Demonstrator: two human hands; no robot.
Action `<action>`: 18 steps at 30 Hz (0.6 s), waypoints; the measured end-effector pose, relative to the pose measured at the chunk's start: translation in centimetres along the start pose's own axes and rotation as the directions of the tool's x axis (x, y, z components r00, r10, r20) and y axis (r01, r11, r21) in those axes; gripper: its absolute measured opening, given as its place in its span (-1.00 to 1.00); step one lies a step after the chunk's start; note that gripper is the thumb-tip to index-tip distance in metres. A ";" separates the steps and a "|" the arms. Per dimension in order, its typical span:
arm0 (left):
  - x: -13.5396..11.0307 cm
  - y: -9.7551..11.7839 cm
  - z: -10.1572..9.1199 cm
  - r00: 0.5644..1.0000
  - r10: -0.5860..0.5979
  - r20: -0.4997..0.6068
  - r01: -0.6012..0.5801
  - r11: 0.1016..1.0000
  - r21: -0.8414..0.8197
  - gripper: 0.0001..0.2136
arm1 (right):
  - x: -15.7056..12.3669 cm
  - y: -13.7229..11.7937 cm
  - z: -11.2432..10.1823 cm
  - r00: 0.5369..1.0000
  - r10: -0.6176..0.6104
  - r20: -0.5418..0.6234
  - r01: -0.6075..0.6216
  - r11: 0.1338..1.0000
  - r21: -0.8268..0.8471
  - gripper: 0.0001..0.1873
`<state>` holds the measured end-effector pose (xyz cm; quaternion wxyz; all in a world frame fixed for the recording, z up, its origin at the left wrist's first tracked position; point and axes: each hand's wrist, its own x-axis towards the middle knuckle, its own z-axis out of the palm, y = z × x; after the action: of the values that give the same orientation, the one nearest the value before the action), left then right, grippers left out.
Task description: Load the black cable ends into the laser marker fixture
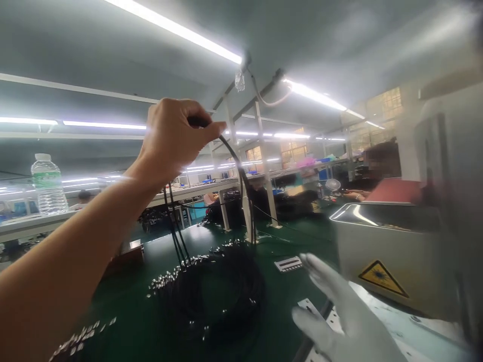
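My left hand (175,138), bare, is raised high above the green bench and closed on a thin black cable (241,186). The cable arcs out of my fingers and hangs down to a coiled bundle of black cables (222,296) with several metal ends lying on the green mat (151,322). My right hand (347,314) wears a white glove and hovers low at the right, fingers spread apart, holding nothing, above a white sheet.
A grey metal box (392,251) with a yellow warning label (382,278) stands at the right. A water bottle (48,185) sits on a shelf at the left. A small white connector block (289,263) lies on the mat. Other people sit at benches behind.
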<state>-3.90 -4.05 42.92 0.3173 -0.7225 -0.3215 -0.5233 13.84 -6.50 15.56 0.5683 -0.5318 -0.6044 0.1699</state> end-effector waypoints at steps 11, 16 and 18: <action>0.1 4.7 -1.0 0.988 0.153 -0.013 -0.152 0.965 -0.213 -0.71 | 3.7 -5.5 7.3 0.819 -0.125 0.560 -0.300 0.739 0.604 -0.04; -0.4 5.2 -1.1 0.997 0.072 -0.014 -0.073 0.967 -0.244 -0.74 | 3.6 -5.6 8.6 0.783 -0.010 0.621 -0.291 0.877 0.381 -0.77; -0.9 4.0 -1.8 1.000 -0.002 -0.030 -0.006 0.968 -0.251 -0.68 | 4.3 -5.6 8.2 0.883 0.001 0.469 -0.158 0.942 0.295 -0.84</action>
<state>-1.90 -7.94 42.03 0.2285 -0.7494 -0.2470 -0.5703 5.10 -1.77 19.87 0.4801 -0.3995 -0.6633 0.4123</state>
